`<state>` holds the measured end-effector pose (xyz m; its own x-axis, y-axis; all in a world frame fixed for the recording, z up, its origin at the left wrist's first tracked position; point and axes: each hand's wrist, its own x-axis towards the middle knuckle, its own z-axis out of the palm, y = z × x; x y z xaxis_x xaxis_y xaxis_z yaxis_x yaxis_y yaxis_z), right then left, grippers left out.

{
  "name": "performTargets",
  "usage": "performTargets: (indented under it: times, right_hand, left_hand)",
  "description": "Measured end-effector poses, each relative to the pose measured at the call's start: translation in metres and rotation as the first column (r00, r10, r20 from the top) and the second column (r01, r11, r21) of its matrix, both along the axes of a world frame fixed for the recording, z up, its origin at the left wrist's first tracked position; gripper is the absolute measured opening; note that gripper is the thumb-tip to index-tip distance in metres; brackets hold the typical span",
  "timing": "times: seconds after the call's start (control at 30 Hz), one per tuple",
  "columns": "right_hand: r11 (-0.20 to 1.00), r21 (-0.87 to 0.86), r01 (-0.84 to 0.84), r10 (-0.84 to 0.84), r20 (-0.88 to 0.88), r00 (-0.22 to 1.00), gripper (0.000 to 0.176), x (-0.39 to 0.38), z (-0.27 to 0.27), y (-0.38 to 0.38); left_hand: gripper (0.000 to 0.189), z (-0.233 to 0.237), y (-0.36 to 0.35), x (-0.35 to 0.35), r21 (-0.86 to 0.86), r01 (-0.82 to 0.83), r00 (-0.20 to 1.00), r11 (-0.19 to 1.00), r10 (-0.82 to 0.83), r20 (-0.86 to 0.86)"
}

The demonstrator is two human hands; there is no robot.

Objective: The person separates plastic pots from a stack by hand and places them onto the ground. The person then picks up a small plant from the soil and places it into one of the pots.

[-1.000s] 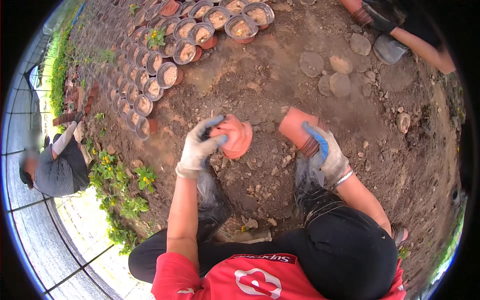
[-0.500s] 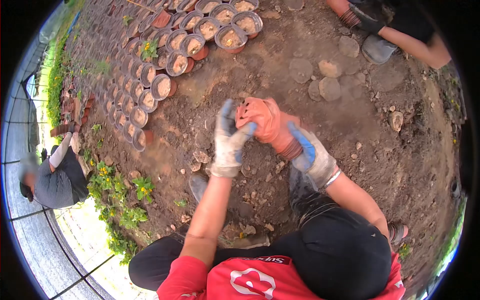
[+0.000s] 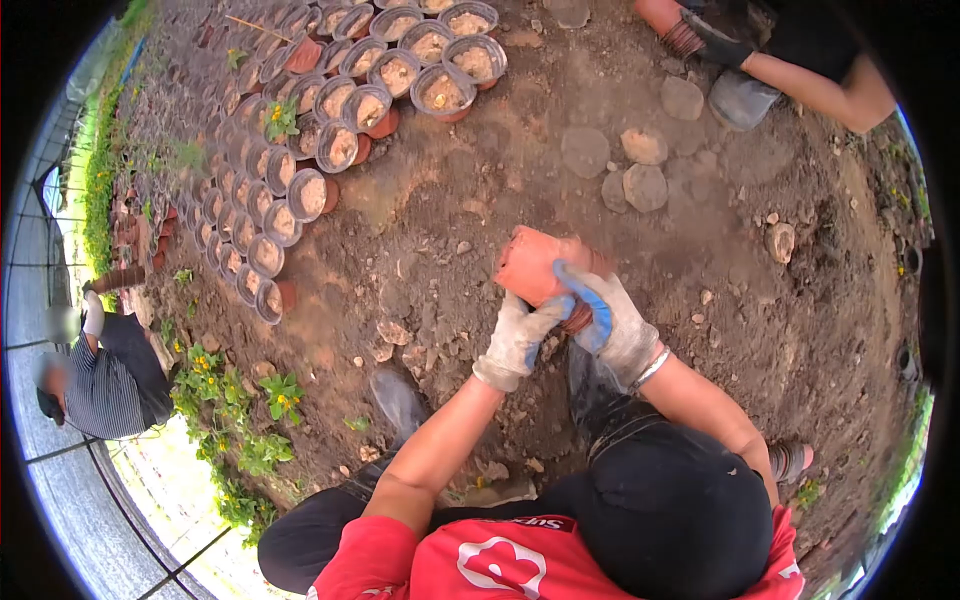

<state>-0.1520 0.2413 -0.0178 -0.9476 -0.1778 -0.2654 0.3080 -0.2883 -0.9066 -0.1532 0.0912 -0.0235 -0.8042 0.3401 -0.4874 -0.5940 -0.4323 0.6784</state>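
A short stack of orange-brown plastic plant pots (image 3: pixel 533 264) is held tilted above the soil, bases pointing up and left, with drainage holes showing. My left hand (image 3: pixel 520 338), in a white and blue work glove, grips the stack from the near side. On the right side, my right hand (image 3: pixel 618 325) in a matching glove has its fingers wrapped round the rim end. Part of the nested rims is hidden behind the gloves.
Rows of soil-filled pots (image 3: pixel 443 93) stand upper left. Flat round soil lumps (image 3: pixel 645 187) and stones (image 3: pixel 780 241) lie on the ground. Yellow-flowered plants (image 3: pixel 284 397) grow left. One person (image 3: pixel 105 385) works at left; another's gloved hand (image 3: pixel 715 42) is upper right, by a pot stack.
My left hand has moved from the base end of the pot stack to its near side and now grips it. The stack has turned and shifted slightly; the view has moved a little.
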Motion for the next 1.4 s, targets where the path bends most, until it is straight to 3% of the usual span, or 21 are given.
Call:
performTargets:
  times: [0.03, 0.07, 0.1, 0.13, 0.2, 0.27, 0.33, 0.37, 0.4, 0.47, 0.6, 0.67, 0.73, 0.8, 0.87, 0.9, 0.97, 1.07, 1.27, 1.37, 1.4]
  right_hand:
    - [1.000, -0.003, 0.003, -0.003, -0.012, 1.000, 0.032, -0.002, 0.002, 0.002]
    - [0.922, -0.357, 0.151, -0.087, 0.188, 0.978, 0.031, -0.008, 0.016, 0.003]
    - [0.705, -0.627, 0.333, -0.080, 0.395, 0.915, 0.030, -0.016, 0.022, 0.004]
    - [0.702, -0.634, 0.325, -0.079, 0.384, 0.920, 0.030, -0.023, 0.020, 0.007]
    - [0.696, -0.534, 0.480, -0.133, 0.561, 0.817, 0.031, -0.031, 0.013, 0.029]
    - [0.716, -0.472, 0.514, -0.221, 0.545, 0.809, 0.033, -0.019, -0.026, 0.048]
    - [0.924, -0.122, 0.363, -0.318, 0.283, 0.905, 0.033, -0.006, -0.050, 0.060]
    - [0.734, -0.433, 0.523, -0.200, 0.598, 0.776, 0.035, -0.021, -0.004, 0.056]
    - [0.733, -0.429, 0.527, -0.210, 0.595, 0.776, 0.035, -0.016, -0.014, 0.060]
    - [0.918, -0.148, 0.369, -0.294, 0.374, 0.880, 0.034, 0.001, -0.043, 0.065]
    - [0.801, -0.338, 0.494, -0.272, 0.529, 0.804, 0.033, -0.004, -0.029, 0.066]
    - [0.748, -0.392, 0.535, -0.247, 0.584, 0.773, 0.038, -0.010, -0.012, 0.063]
    - [0.818, -0.317, 0.479, -0.275, 0.517, 0.811, 0.042, -0.003, -0.038, 0.061]
    - [0.879, -0.232, 0.417, -0.287, 0.441, 0.850, 0.046, -0.002, -0.047, 0.056]
    - [0.821, -0.272, 0.502, -0.299, 0.544, 0.784, 0.052, -0.003, -0.047, 0.049]
    - [0.822, -0.273, 0.499, -0.296, 0.544, 0.785, 0.052, 0.000, -0.049, 0.048]
    - [0.870, -0.267, 0.414, -0.272, 0.441, 0.856, 0.052, 0.006, -0.058, 0.048]
    - [0.946, -0.096, 0.308, -0.274, 0.268, 0.924, 0.052, 0.015, -0.061, 0.049]
    - [0.891, -0.241, 0.385, -0.253, 0.440, 0.862, 0.038, 0.018, -0.047, 0.058]
    - [0.742, -0.441, 0.505, -0.168, 0.607, 0.777, 0.030, 0.009, -0.024, 0.061]
    - [0.736, -0.443, 0.512, -0.171, 0.610, 0.774, 0.030, 0.009, -0.024, 0.063]
  left_hand:
    - [0.076, 0.000, 0.001, -0.004, -0.058, 0.034, 0.998, 0.998, -0.037, -0.060]
    - [0.076, -0.002, -0.002, -0.012, -0.062, 0.036, 0.996, 0.997, -0.041, -0.075]
    - [0.078, -0.007, -0.008, -0.021, -0.225, 0.194, 0.955, 0.955, -0.236, -0.179]
    - [0.081, -0.014, -0.015, -0.030, -0.397, 0.316, 0.870, 0.862, -0.430, -0.242]
    - [0.082, 0.001, -0.027, -0.071, -0.825, -0.045, 0.663, 0.564, -0.601, -0.447]
    - [0.072, -0.011, -0.042, -0.129, -0.799, -0.399, 0.494, 0.450, -0.629, -0.601]
    - [0.067, -0.012, -0.049, -0.187, -0.776, -0.606, 0.461, 0.177, -0.716, -0.524]
    - [0.067, -0.020, -0.056, -0.214, -0.756, -0.653, 0.447, 0.040, -0.786, -0.427]
    - [0.066, -0.023, -0.059, -0.237, -0.693, -0.717, 0.409, -0.077, -0.851, -0.330]
    - [0.058, -0.044, -0.076, -0.282, -0.771, -0.619, 0.328, -0.151, -0.941, -0.079]
    - [0.051, -0.008, -0.081, -0.266, -0.885, -0.458, 0.348, -0.078, -0.932, -0.098]
    - [0.048, 0.003, -0.096, -0.231, -0.845, -0.449, 0.397, 0.291, -0.782, -0.480]
    - [0.048, -0.026, -0.131, -0.206, -0.898, -0.363, 0.391, 0.250, -0.833, -0.390]
    - [0.046, 0.007, -0.124, -0.180, -0.959, -0.030, 0.607, -0.283, -0.767, 0.208]
    - [0.047, 0.002, -0.132, -0.167, -0.762, -0.516, 0.397, -0.393, -0.897, 0.194]
    - [0.047, -0.005, -0.132, -0.164, -0.761, -0.514, 0.400, -0.395, -0.896, 0.195]
    - [0.046, -0.019, -0.125, -0.161, -0.775, -0.594, 0.123, -0.215, -0.977, 0.176]
    - [0.043, -0.035, -0.110, -0.162, -0.741, -0.569, 0.034, -0.356, -0.911, 0.411]
    - [0.042, -0.022, -0.108, -0.197, -0.858, -0.231, 0.261, -0.459, -0.879, 0.399]
    - [0.045, -0.016, -0.114, -0.197, -0.897, -0.247, 0.270, -0.366, -0.915, 0.299]
    - [0.052, -0.009, -0.116, -0.194, -0.965, -0.151, 0.392, -0.212, -0.909, 0.138]
